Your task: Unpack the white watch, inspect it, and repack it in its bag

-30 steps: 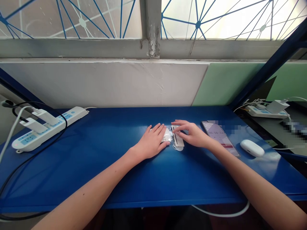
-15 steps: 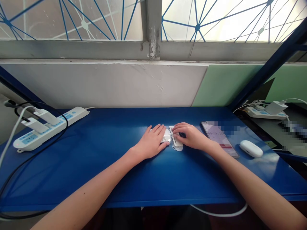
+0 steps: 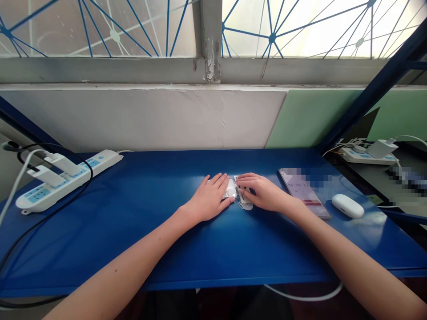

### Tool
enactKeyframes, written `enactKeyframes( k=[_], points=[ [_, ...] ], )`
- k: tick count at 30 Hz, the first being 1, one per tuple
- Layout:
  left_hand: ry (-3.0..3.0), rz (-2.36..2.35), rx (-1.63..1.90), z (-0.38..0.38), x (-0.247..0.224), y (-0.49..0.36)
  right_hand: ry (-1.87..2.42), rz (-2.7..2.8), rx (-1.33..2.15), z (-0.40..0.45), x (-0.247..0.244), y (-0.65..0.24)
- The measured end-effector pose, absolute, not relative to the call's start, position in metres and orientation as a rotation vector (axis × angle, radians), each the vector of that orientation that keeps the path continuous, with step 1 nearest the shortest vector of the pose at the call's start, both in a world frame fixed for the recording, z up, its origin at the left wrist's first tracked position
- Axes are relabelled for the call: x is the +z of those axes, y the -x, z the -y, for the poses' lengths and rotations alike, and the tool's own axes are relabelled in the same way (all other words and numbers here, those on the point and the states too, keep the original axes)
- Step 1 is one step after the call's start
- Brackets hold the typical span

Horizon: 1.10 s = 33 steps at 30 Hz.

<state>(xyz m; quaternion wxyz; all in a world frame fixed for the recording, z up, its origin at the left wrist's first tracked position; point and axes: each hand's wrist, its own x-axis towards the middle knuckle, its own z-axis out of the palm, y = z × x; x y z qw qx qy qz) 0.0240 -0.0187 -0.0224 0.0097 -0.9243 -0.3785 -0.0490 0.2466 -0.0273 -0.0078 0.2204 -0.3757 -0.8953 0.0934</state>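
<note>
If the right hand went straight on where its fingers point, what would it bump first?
Probably the small shiny packet, just past the fingertips of the right hand, with the left hand partly covering it. Height is hard to tell, so it might bump the left hand instead.

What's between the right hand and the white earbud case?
The phone lies between the right hand and the white earbud case, in the head view.
</note>
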Motion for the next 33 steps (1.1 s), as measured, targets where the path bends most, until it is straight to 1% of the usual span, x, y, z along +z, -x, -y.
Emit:
enactKeyframes(
  k=[7, 17, 33],
  points=[
    [2.882, 1.17, -0.193, 0.019, -0.025, -0.023, 0.95, 2.511, 0.289, 0.031, -0.001, -0.243],
    [2.9, 1.142, -0.218, 0.019, -0.023, -0.023, 0.988, 2.663, -0.091, 0.04, -0.006, -0.238],
    [2.906, 1.122, -0.275, 0.019, -0.025, -0.025, 1.079, 2.739, -0.396, 0.048, -0.009, -0.223]
  ],
)
